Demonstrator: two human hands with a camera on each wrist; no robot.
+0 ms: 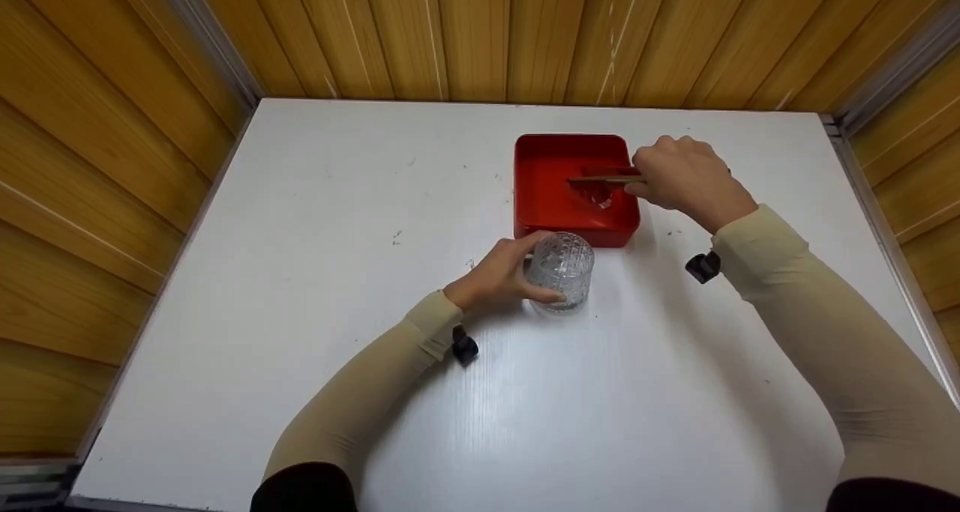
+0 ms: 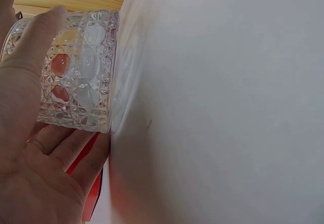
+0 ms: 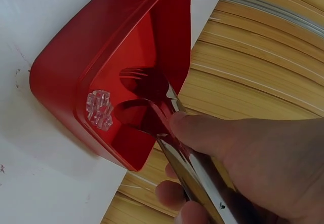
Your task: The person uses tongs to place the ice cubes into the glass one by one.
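My left hand (image 1: 496, 278) grips a clear cut-glass tumbler (image 1: 564, 266), which stands upright on the white table just in front of a red square box. In the left wrist view the thumb lies along one side of the patterned glass (image 2: 83, 67), with the fingers round the other. My right hand (image 1: 686, 176) holds metal tongs (image 3: 197, 165) over the box's right wall. Their forked tip and spoon-like tip stand apart inside the red box (image 1: 538, 191). A small cluster of clear, ice-like pieces (image 3: 99, 110) lies in the box beside these tips.
The white table (image 1: 337, 272) carries a few small specks (image 1: 397, 236) left of the box. Wood-panelled walls (image 1: 472, 39) close it off at the back and both sides. A black wrist camera (image 1: 465, 347) sits by the left cuff, another (image 1: 703, 266) by the right.
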